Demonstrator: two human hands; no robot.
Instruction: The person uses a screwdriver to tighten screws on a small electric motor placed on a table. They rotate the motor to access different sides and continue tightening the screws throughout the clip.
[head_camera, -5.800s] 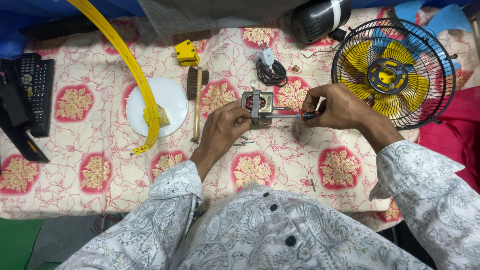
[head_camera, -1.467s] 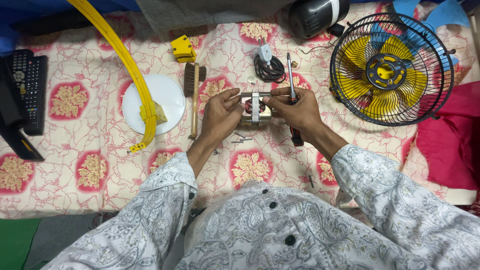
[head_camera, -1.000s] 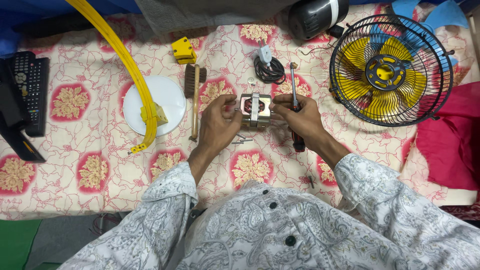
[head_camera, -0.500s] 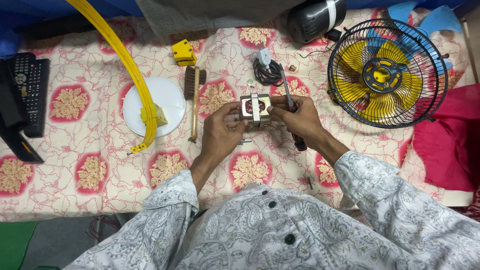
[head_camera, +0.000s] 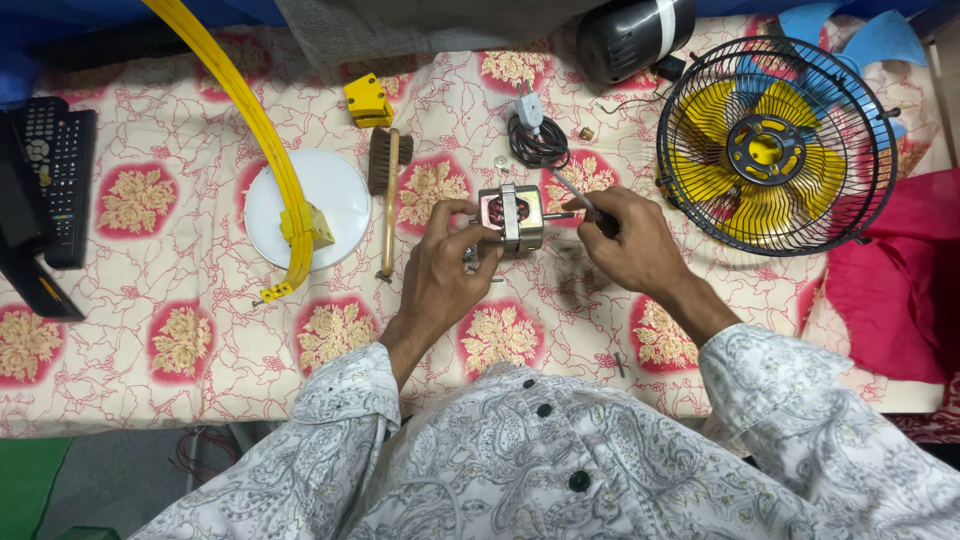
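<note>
Two hands meet over the middle of the flowered tabletop (head_camera: 150, 340). The left hand (head_camera: 445, 280) is clamped on the left end of a small metal motor (head_camera: 512, 215), held just above the cloth with its shaft lying left to right. The right hand (head_camera: 630, 240) is closed around a thin screwdriver (head_camera: 572, 190), whose shank slants up and to the left past the motor's right side. Beyond them lie a coiled black cord (head_camera: 535, 145) and a brush (head_camera: 388, 180), and far right a caged fan (head_camera: 775, 145) with yellow blades.
</note>
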